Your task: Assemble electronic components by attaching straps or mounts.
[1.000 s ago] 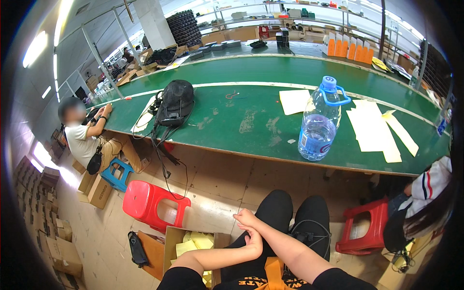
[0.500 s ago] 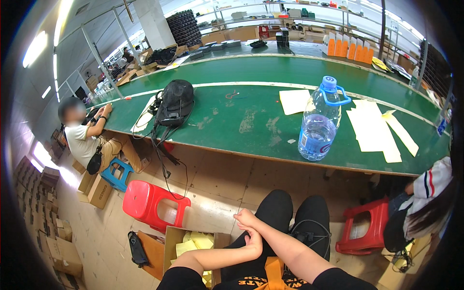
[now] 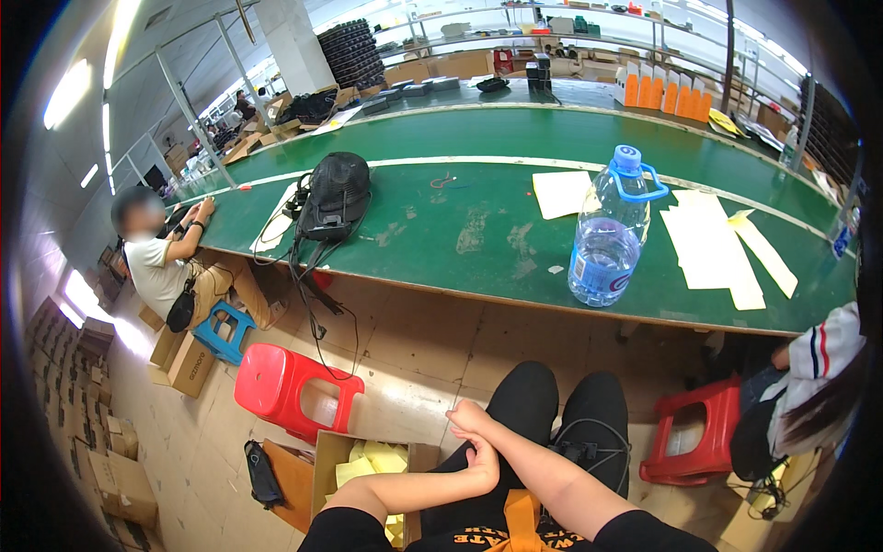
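My left hand (image 3: 483, 465) is bent back at the wrist above my lap and touches my right wrist from below. Its fingers are mostly hidden behind the right arm. Crossing over it, my right hand (image 3: 470, 417) points leftward with its fingers curled in, and no object shows in it. Both forearms rest over my black trousers (image 3: 524, 405). A looped dark cable (image 3: 598, 423) with a small black device lies on my right thigh. Beside my left forearm stands an open cardboard box (image 3: 333, 453) with yellow paper (image 3: 382, 455) inside.
On the green table (image 3: 432, 230) stand a water bottle (image 3: 605, 258), pale yellow sheets (image 3: 704, 244) and a black cap (image 3: 338, 189) with cables hanging down. Red stools (image 3: 262, 377) flank me. One person (image 3: 161, 267) sits at left, another (image 3: 819, 368) at the right edge.
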The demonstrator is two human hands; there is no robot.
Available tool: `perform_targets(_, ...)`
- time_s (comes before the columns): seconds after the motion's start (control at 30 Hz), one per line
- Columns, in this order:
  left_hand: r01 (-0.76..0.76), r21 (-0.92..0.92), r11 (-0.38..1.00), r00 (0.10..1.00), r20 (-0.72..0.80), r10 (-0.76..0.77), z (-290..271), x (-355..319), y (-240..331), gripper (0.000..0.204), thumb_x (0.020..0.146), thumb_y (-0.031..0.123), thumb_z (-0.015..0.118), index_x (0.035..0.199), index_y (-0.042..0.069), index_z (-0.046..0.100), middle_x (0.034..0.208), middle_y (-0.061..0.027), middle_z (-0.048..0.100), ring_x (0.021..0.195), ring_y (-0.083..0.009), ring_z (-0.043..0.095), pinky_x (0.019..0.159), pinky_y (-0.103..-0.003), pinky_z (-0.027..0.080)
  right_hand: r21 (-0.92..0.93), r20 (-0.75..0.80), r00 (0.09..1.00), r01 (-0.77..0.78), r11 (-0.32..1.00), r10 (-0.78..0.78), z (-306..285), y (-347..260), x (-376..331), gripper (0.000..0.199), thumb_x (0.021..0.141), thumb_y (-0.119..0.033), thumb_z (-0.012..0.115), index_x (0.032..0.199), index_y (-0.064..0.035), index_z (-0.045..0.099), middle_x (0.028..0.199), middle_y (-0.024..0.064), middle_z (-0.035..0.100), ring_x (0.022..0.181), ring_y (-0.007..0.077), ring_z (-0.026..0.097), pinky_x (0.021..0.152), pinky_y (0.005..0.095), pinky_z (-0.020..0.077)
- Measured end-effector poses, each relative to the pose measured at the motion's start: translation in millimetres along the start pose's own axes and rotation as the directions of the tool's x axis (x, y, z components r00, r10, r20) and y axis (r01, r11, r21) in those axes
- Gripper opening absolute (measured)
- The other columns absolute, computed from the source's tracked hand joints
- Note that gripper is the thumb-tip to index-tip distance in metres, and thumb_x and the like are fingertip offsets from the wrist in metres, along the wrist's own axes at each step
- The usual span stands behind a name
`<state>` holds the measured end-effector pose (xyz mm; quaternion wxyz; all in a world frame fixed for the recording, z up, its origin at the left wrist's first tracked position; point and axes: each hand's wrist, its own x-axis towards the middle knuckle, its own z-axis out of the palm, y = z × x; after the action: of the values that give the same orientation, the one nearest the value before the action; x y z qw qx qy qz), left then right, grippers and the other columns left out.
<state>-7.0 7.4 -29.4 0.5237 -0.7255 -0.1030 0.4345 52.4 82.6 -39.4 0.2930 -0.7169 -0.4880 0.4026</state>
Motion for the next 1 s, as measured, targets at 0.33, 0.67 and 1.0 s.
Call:
perform_targets(0.33, 0.129, 0.029, 0.991, 0.992, 0.000, -0.129, -6, -16, -24, 0.028, 0.077, 0.011, 0.043, 0.101, -0.004, 0.045, 0.083, -0.0207, 0.053, 0.067, -0.0368, 0.055, 0.055, -0.046, 0.048, -0.226, 0.177, 0.976, -0.086, 0.970, 0.128, -7, -15, -4, 0.032, 0.063, -0.027, 0.047, 0.077, -0.0008, 0.060, 0.078, 0.0204, 0.057, 0.076, 0.0311, 0.057, 0.069, 0.0368, 0.0445)
perform_targets(0.67, 0.189, -0.013, 0.982, 0.980, -0.067, -0.190, 3, -10, -12, 0.040, 0.071, 0.002, 0.040, 0.111, -0.002, 0.036, 0.087, -0.0209, 0.051, 0.065, -0.0353, 0.054, 0.054, -0.048, 0.047, -0.348, 0.176, 0.979, -0.037, 0.937, 0.104, -18, -26, -14, 0.032, 0.059, -0.028, 0.047, 0.074, -0.0034, 0.061, 0.079, 0.0178, 0.058, 0.076, 0.0298, 0.057, 0.068, 0.0361, 0.0452)
perform_targets(1.0, 0.818, 0.184, 0.544, 0.573, -0.186, -0.798, 14, 22, 19, 0.042, 0.077, 0.015, 0.041, 0.114, -0.002, 0.033, 0.088, -0.0208, 0.053, 0.069, -0.0357, 0.056, 0.054, -0.043, 0.049, -0.291, 0.017, 0.994, -0.101, 0.951, 0.111, -17, -27, -19, 0.033, 0.066, -0.029, 0.047, 0.074, 0.0005, 0.060, 0.079, 0.0207, 0.057, 0.077, 0.0314, 0.056, 0.071, 0.0378, 0.0441)
